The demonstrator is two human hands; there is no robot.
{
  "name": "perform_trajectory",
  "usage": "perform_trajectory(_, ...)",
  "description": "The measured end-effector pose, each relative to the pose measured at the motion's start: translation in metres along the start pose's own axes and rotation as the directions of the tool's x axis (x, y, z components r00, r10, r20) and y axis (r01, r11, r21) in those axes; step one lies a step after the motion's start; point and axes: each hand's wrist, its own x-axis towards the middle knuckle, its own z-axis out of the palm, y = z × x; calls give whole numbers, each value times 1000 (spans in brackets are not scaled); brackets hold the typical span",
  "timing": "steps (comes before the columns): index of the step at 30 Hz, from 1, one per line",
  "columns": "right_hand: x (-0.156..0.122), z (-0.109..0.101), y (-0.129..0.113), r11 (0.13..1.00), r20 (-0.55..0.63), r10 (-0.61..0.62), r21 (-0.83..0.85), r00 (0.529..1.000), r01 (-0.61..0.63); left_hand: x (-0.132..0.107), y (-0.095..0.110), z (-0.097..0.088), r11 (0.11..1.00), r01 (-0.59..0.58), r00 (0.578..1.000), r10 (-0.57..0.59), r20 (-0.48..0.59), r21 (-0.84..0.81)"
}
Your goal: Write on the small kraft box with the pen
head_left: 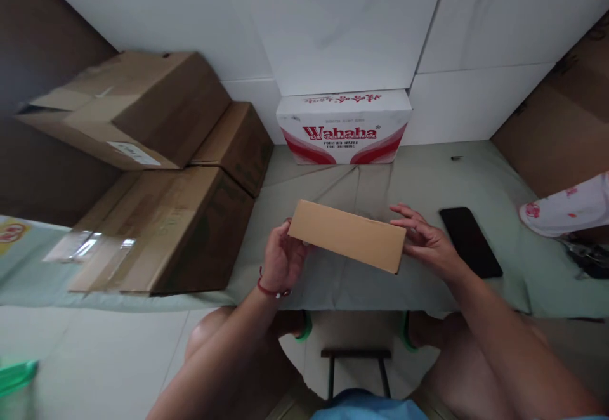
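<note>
A small plain brown cardboard box (348,236) is held above the cloth-covered table, tilted so its right end sits lower. My left hand (284,258) grips its left end, with the fingers partly hidden beneath and behind it. At the right end, my right hand (431,242) steadies the box between its fingers, while the upper fingers are stretched out along the top corner. The underside and far side of the box are out of sight. Just right of my right hand, a black phone (470,242) lies on the table.
A white and red Wahaha water carton (345,129) stands against the wall. Large cardboard boxes (190,229) are stacked on the left. At the right are a white patterned item (566,207), dark keys or similar small objects (590,255) and a big carton (561,115). A small dark piece (457,158) lies at the back.
</note>
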Motion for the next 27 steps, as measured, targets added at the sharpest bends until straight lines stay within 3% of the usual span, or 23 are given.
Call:
perform_trajectory(6,-3,6,5,998,-17,62,7,998,-62,1,5,5,994,105,989,-106,-102,-12)
perform_trajectory(12,-1,5,3,995,31,-62,-76,998,64,1,17,5,966,237,968,-225,-112,102)
perform_trajectory(14,0,1,1,983,-25,-80,-169,996,75,2,17,2,949,272,960,-256,-114,161)
perform_trajectory(16,1,-5,0,936,-185,-107,-349,977,36,2,14,-1,936,283,959,-268,-94,209)
perform_trajectory(18,1,-15,0,807,-344,-157,-584,926,-80,1,9,-2,941,249,969,-243,-54,231)
perform_trajectory(20,1,-26,2,601,-407,-164,-764,899,-236,2,4,-1,950,203,978,-210,4,238)
perform_trajectory(23,1,-38,6,307,-406,6,-869,914,-388,3,-2,4,964,100,982,-135,129,248)
perform_trajectory(25,1,-40,6,183,-391,165,-890,905,-418,3,-3,6,946,-20,982,-42,183,325)
perform_trajectory(27,3,-37,5,98,-388,292,-897,874,-430,0,0,9,848,-156,984,91,151,506)
